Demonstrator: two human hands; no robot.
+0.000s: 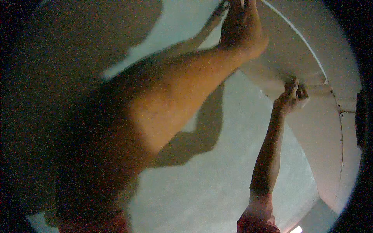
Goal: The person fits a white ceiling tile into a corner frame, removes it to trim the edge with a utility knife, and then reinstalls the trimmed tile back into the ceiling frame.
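My left arm reaches up across the view from the lower left, and my left hand (pixel 243 25) is at the top edge, bent back at the wrist. Its fingertips are cut off by the frame; the visible fingers stretch upward with a gap between them. The hand lies against or just before a dull beige panel (pixel 285 46) with a bright white line along its far edge. My right hand (pixel 294 97), raised from the lower right, is curled near the panel's lower edge, fingers bent. Whatever it may hold is too dark to make out.
A pale greenish wall (pixel 217 182) fills the middle, with dark arm shadows on it. More beige boards (pixel 311 128) run down the right, with a seam and small dark dots like screw heads. A bright light (pixel 297 229) shows at the bottom right.
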